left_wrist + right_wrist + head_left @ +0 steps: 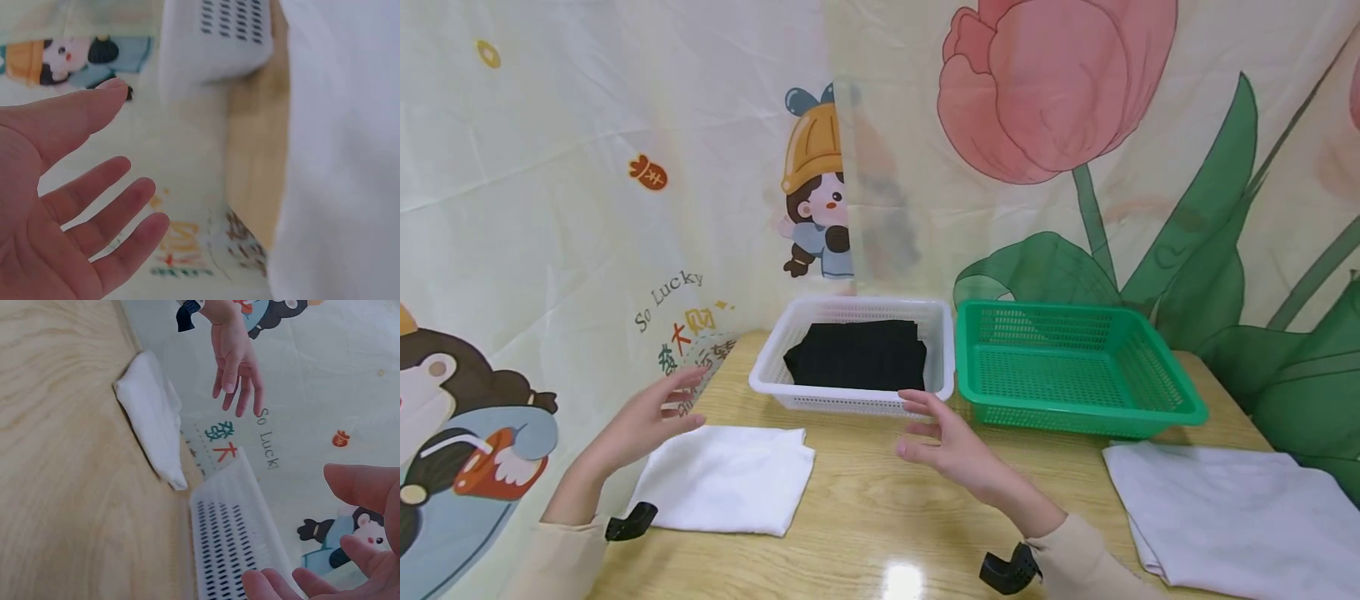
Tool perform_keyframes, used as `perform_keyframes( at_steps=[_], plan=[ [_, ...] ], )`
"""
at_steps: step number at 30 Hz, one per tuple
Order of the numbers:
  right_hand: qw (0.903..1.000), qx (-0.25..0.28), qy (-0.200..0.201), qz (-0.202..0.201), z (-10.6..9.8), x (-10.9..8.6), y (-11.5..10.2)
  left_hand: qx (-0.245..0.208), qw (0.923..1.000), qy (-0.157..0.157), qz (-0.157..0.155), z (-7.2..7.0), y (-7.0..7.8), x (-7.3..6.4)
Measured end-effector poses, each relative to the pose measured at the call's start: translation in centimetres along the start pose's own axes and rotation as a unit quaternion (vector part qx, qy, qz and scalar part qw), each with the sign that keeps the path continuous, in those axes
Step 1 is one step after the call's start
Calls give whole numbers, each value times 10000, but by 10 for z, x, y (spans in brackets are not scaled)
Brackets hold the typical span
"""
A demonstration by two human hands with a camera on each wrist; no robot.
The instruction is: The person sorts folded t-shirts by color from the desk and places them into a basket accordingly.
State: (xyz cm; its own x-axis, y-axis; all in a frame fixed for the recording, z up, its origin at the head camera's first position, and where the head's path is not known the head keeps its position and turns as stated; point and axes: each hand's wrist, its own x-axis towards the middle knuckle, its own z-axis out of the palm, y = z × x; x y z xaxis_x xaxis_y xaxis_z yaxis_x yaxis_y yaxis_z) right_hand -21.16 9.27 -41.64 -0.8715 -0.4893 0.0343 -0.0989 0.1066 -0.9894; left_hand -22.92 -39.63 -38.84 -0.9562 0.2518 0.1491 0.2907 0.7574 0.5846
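Observation:
My left hand [651, 423] hovers over the far left corner of a folded white cloth [733, 479], fingers spread and holding nothing. In the left wrist view that hand [75, 206] shows an open palm, with the cloth [344, 150] off to its right. My right hand [951, 446], also holding nothing, is raised just in front of a white plastic basket [775, 367]. Folded black cloth [857, 354] lies inside that basket. The right wrist view shows the right hand's [356, 550] loosely bent fingers near the basket's perforated side [222, 550].
A green plastic basket [1075, 417] with nothing in it stands right of the white one. Another folded white cloth [1240, 517] lies at the table's right. The wooden table [880, 500] backs onto a printed curtain [722, 167].

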Motion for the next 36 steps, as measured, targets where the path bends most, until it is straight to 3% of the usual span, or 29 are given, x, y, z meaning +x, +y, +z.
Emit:
perform_keyframes(
  at_steps=[7, 13, 23, 30, 36],
  plan=[
    [9993, 285, -23, 243, 16, -2, 13, 101, 9987, -74, -496, 8, -52, -29],
    [9975, 539, -185, 413, 27, -1, 28, 225, 9941, -275, -1023, 19, -73, -42],
    [9948, 778, -226, 623, 52, 7, 51, 243, 9957, -232, -866, 38, -80, -42],
    [9907, 1135, -263, 701, 63, 11, 54, 258, 9949, -102, -972, 48, -74, -37],
    [9819, 1627, -270, 934, 80, 21, 56, 170, 9911, -282, -1293, 55, -68, -31]
  ],
)
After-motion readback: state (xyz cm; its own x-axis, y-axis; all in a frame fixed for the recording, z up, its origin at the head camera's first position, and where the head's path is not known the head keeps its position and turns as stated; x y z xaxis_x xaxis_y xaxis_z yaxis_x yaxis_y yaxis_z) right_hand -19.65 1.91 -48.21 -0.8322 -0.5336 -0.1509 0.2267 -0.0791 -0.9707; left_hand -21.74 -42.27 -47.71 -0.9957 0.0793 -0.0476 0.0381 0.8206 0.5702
